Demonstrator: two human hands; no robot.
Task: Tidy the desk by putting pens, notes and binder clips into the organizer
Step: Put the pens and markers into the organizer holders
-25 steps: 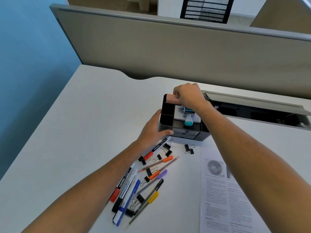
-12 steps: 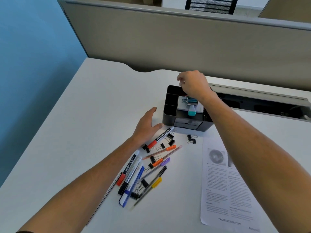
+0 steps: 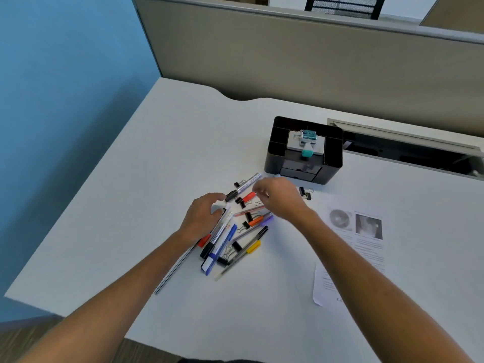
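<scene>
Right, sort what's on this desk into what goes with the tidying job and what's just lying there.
Part of the job:
- black organizer
- loose pens and markers
- binder clips
- left hand and right hand, both over the pile

Just lying about:
- printed sheet
- open cable tray at the desk's back edge
- partition

Both hands, left [image 3: 203, 217] and right [image 3: 279, 196], hover, seemingly empty, over scattered pens [image 3: 222, 241] near the organizer [image 3: 303, 150].
</scene>
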